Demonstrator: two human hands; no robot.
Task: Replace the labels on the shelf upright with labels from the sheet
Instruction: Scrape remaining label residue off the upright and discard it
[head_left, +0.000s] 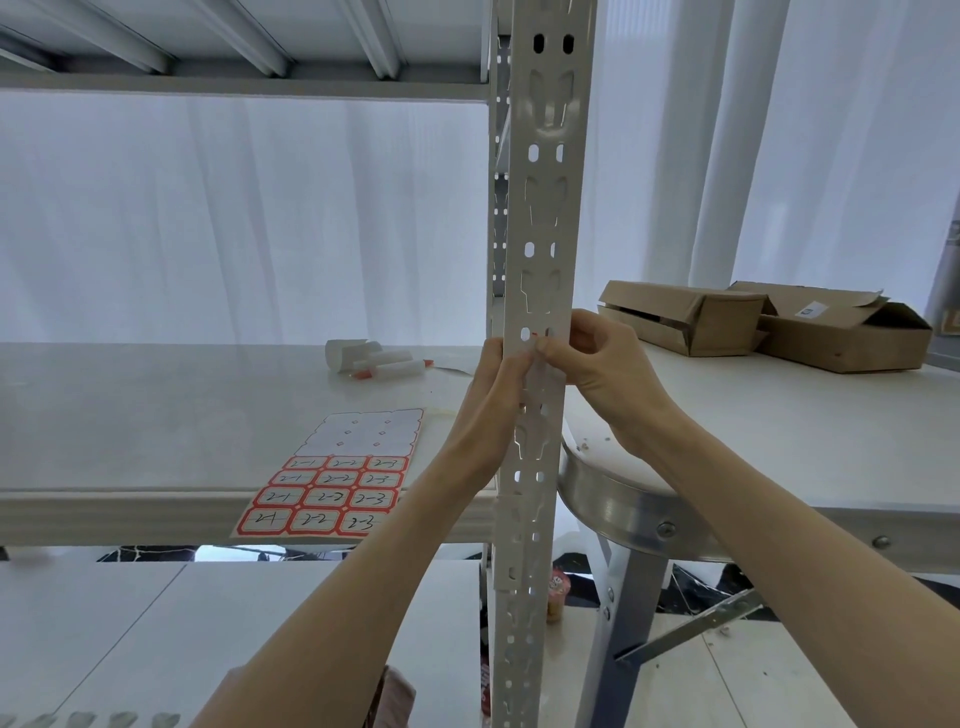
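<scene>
A white perforated shelf upright (545, 208) runs down the middle of the view. A label (535, 347) with a red edge lies on its front face at mid height, mostly hidden by fingers. My left hand (493, 395) reaches in from the left side of the upright, its fingertips on the label. From the right, my right hand (597, 364) pinches the label's edge with curled fingers. The label sheet (332, 483) lies on the shelf board to the left, with red-bordered handwritten labels in its lower rows and its upper rows peeled bare.
Rolled white papers and red-tipped markers (379, 361) lie at the back of the shelf board (130, 415). To the right stands a white table (779, 441) with a metal rim and two open cardboard boxes (727, 317). Another shelf board hangs overhead.
</scene>
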